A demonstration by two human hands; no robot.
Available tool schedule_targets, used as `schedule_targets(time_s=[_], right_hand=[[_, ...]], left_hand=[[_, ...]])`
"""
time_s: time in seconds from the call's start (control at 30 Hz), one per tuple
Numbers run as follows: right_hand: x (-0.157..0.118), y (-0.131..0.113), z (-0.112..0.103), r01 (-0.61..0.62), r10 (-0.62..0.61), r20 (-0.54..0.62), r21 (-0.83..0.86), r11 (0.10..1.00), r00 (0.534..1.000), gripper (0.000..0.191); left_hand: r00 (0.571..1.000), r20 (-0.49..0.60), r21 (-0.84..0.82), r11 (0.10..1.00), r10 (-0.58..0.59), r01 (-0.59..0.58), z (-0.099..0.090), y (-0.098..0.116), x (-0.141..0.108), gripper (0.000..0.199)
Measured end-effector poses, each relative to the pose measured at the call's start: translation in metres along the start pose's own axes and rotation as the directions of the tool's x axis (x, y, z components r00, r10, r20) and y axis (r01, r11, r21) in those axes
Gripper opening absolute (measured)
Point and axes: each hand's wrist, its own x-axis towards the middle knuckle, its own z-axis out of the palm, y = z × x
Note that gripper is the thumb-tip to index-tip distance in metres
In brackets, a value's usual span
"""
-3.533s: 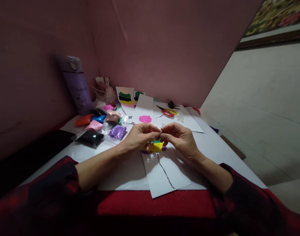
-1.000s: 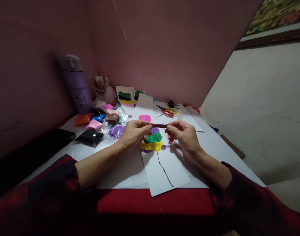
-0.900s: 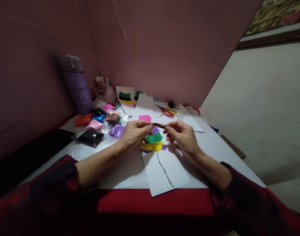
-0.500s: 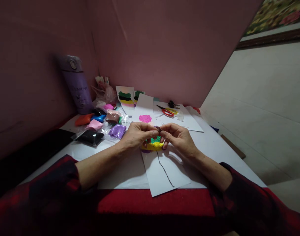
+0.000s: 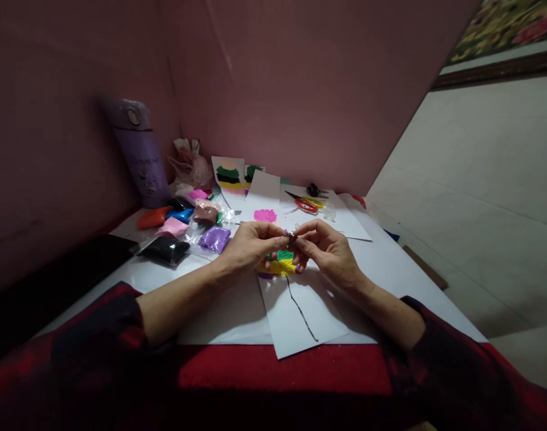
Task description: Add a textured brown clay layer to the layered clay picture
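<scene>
Between the fingertips of both hands is a small piece of dark brown modelling clay [image 5: 291,237]. My left hand [image 5: 254,244] pinches it from one side, and my right hand [image 5: 322,246] pinches it from the other. Both hands are raised a little above a white sheet [image 5: 285,317]. On that sheet, partly covered by my fingers, are bands of green and yellow clay [image 5: 279,267] with purple at the edge. A thin dark line [image 5: 300,306] runs down the sheet from the yellow band.
Left of my hands lie several bagged clay packs, among them purple [image 5: 214,239], black [image 5: 164,251] and brown [image 5: 206,214]. A purple bottle [image 5: 141,155] stands behind them. Scissors [image 5: 306,205] rest on white paper beyond my hands, near a pink clay patch [image 5: 265,215].
My fingertips have shifted slightly around the brown clay, and my right index finger sits a little higher. Everything on the table stays put.
</scene>
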Motion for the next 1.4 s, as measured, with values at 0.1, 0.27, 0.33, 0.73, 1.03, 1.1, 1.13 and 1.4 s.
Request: schedule_targets(time_s=[0.1,0.27,0.33,0.73,1.03,1.1,1.13,1.4], right_hand=[[0.0001,-0.0021,0.0004,-0.009,0.009,-0.01,-0.041,0.999,1.0,0.027],[0.0005,-0.0019,0.0001,-0.121,0.121,-0.017,-0.062,0.991,0.993,0.03],[0.0007,-0.0005,0.0006,-0.128,0.127,-0.015,-0.033,0.991,0.992,0.029],[0.0004,0.0011,0.0028,-0.091,0.088,-0.073,-0.031,0.995,0.993,0.02],[-0.0007,0.0026,0.0031,-0.174,0.175,-0.051,0.03,0.984,0.983,0.021],[-0.0012,0.0029,0.0028,-0.156,0.156,-0.033,0.012,0.988,0.987,0.019],[-0.0015,0.0028,0.0029,-0.146,0.146,-0.027,0.004,0.989,0.989,0.018],[-0.0034,-0.0009,0.0021,-0.1,0.1,-0.003,-0.036,0.994,0.995,0.02]], left_hand=[[1.0,-0.021,0.061,0.998,0.016,-0.015,0.0013,-0.0013,0.0016,0.008],[0.998,0.003,0.11,0.992,0.06,-0.06,0.0026,-0.0028,0.0023,0.005],[0.999,-0.01,0.114,0.993,0.04,-0.039,0.0029,-0.0019,0.002,0.005],[0.998,-0.019,0.157,0.986,0.063,-0.059,0.0007,-0.0042,0.002,0.013],[0.986,-0.143,0.147,0.987,0.082,-0.061,0.0015,0.0,0.0027,0.01],[0.979,-0.155,0.161,0.981,0.131,-0.105,0.0017,-0.0016,0.0034,0.011],[0.975,-0.167,0.169,0.978,0.15,-0.121,0.0018,-0.0022,0.0038,0.012],[0.991,-0.087,0.114,0.989,0.101,-0.091,0.0029,0.0001,0.0001,0.004]])
